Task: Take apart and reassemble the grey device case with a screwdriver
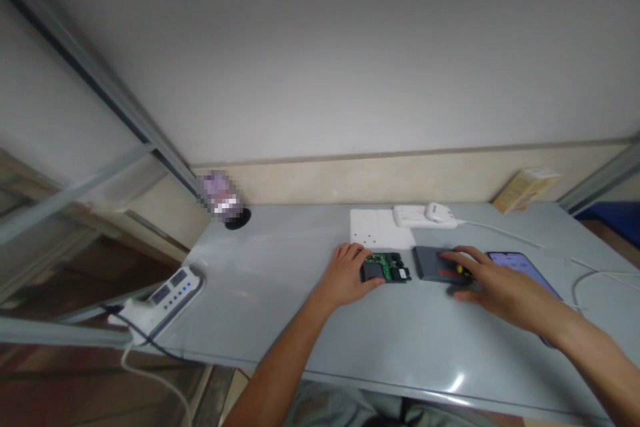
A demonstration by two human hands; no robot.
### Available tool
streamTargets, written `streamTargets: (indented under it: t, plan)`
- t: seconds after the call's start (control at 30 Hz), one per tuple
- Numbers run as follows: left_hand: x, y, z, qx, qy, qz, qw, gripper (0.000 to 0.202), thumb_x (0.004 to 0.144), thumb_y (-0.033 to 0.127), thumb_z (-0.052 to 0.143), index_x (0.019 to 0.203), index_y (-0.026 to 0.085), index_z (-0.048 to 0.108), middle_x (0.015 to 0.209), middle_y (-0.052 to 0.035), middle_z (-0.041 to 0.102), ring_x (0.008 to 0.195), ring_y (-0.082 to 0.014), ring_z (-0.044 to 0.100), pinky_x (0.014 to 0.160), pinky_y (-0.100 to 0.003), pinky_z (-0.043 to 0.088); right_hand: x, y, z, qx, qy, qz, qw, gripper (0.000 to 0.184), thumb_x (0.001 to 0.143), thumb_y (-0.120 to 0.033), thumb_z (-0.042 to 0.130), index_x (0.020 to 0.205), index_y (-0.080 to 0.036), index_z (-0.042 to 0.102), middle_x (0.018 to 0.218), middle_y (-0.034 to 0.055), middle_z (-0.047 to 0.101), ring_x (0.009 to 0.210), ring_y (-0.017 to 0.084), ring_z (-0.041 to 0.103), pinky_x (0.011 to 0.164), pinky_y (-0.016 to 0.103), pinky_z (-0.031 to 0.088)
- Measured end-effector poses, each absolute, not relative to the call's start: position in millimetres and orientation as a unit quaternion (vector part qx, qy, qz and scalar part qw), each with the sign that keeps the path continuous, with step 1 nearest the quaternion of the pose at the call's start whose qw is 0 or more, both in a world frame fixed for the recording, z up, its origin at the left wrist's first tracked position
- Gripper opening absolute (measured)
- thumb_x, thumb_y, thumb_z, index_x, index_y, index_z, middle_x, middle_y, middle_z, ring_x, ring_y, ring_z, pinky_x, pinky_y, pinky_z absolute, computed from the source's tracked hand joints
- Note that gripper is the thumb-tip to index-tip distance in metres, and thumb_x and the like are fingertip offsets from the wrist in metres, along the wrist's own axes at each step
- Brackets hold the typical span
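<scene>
My left hand (pixel 349 275) holds a green circuit board (pixel 387 267) with black parts at its left end, the thumb along the near edge and the fingers at the far side. The board lies on the grey table. Right beside it is a flat dark grey case (pixel 430 263) with red marking. My right hand (pixel 493 288) reaches over the case's right end, index finger above it and thumb apart, lower down. Between them shows a small yellow and black object (pixel 464 271), partly hidden; its kind I cannot make out.
Behind the board lie a white sheet (pixel 375 227) with small dark dots and a white power strip (pixel 417 216) with a plugged-in adapter. A lit phone (pixel 523 270) and white cable are at right. A yellowish box (pixel 524 190) leans at the wall. Another power strip (pixel 167 300) sits left.
</scene>
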State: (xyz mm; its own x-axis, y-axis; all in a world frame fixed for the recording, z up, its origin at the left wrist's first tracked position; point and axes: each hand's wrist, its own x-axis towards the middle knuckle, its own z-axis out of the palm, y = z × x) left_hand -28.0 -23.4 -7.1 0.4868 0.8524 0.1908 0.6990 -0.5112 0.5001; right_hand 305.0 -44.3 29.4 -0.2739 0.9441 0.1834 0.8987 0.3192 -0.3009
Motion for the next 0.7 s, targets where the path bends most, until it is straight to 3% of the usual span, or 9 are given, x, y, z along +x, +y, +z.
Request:
streamTargets:
  t: [0.2, 0.5, 0.7]
  plan:
    - [-32, -22, -8, 0.847, 0.444, 0.214, 0.198, 0.061, 0.076, 0.052, 0.083, 0.122, 0.021, 0.059, 0.125, -0.0086, 0.061, 0.119, -0.0285, 0.052, 0.107, -0.045, 0.041, 302, -36, 32, -0.577, -0.802, 0.125, 0.086, 0.051, 0.080, -0.021, 0.061, 0.131, -0.026, 0.063, 0.148, 0.0133, 0.056, 0.095, 0.031, 0.076, 0.080, 0.044, 0.062]
    - [-39, -19, -7, 0.845, 0.424, 0.228, 0.232, 0.058, 0.077, 0.047, 0.083, 0.125, 0.023, 0.061, 0.131, -0.0062, 0.063, 0.121, -0.0266, 0.053, 0.109, -0.042, 0.038, 271, -27, 59, -0.524, -0.824, 0.211, 0.050, 0.048, 0.086, -0.033, 0.056, 0.131, -0.020, 0.063, 0.130, 0.0126, 0.070, 0.115, 0.032, 0.070, 0.100, 0.045, 0.054]
    - [-38, -19, -7, 0.847, 0.421, 0.224, 0.236, 0.059, 0.077, 0.048, 0.084, 0.126, 0.025, 0.062, 0.133, -0.0052, 0.064, 0.121, -0.0258, 0.054, 0.110, -0.041, 0.038, 245, -30, 57, -0.486, -0.843, 0.221, 0.067, 0.043, 0.083, -0.023, 0.061, 0.126, -0.022, 0.065, 0.130, 0.0112, 0.070, 0.113, 0.031, 0.071, 0.098, 0.044, 0.055]
